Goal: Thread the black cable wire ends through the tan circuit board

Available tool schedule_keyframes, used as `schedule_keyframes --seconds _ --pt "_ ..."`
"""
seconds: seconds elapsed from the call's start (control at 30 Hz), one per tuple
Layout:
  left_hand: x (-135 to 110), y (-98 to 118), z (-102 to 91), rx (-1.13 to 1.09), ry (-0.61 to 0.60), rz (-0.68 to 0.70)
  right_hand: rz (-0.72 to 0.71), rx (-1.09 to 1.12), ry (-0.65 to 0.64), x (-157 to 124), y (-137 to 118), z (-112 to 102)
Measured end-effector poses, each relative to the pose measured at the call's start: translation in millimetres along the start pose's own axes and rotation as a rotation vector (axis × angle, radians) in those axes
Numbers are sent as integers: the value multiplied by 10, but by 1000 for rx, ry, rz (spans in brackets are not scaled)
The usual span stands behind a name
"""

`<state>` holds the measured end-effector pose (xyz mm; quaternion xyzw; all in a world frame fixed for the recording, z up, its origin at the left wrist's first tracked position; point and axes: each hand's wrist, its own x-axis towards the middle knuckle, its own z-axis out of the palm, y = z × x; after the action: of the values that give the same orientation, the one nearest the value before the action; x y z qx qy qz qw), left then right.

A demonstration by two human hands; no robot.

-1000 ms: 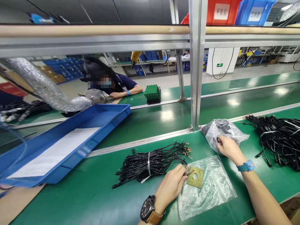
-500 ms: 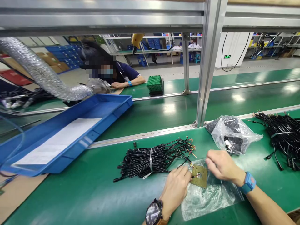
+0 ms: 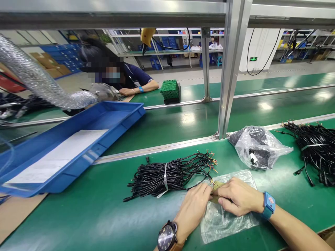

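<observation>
My left hand (image 3: 193, 205), a watch on its wrist, is closed around the end of a black cable; the fingertips hide most of it. Its thin wire tip showed beside these fingers a moment ago. My right hand (image 3: 237, 197), with a blue wrist strap, has its fingers curled at my left fingertips; what they pinch is hidden. Under the right fingers lies a yellowish sponge (image 3: 217, 184), mostly covered, on a clear plastic bag (image 3: 227, 226). To the left rests a tied bundle of black cables (image 3: 157, 179) with bare coloured wire ends pointing right.
A bag of black parts (image 3: 255, 148) and another cable bundle (image 3: 318, 150) lie to the right. A blue tray (image 3: 125, 118) holding paper stands left. A metal post (image 3: 226, 87) rises behind. Across the line, a co-worker (image 3: 128, 78) leans near a green block stack (image 3: 169, 91).
My right hand has moved left and down onto the sponge, meeting my left fingertips and covering most of the sponge. My left hand stays at about the same place; the view has shifted slightly.
</observation>
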<state>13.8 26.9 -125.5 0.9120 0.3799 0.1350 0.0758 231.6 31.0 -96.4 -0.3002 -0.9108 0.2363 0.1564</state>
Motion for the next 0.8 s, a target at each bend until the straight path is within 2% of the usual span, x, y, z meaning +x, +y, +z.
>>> schedule_keyframes --seconds 0.1,0.27,0.47,0.6,0.73,0.8 --pt "-10 -38 -28 -22 -18 -2 13 4 37 -19 49 -42" --pt "-29 -52 -3 -5 19 -10 48 10 165 -55 106 -80" --pt "-40 -26 12 26 49 -11 -23 48 57 -23 49 -3" --pt "-21 -8 14 59 36 -8 -9 69 110 -12 47 6" --pt "-5 -7 28 68 30 -4 8 90 103 -2 45 -4" --pt "-9 -14 28 28 33 -26 47 144 163 -8 47 -22"
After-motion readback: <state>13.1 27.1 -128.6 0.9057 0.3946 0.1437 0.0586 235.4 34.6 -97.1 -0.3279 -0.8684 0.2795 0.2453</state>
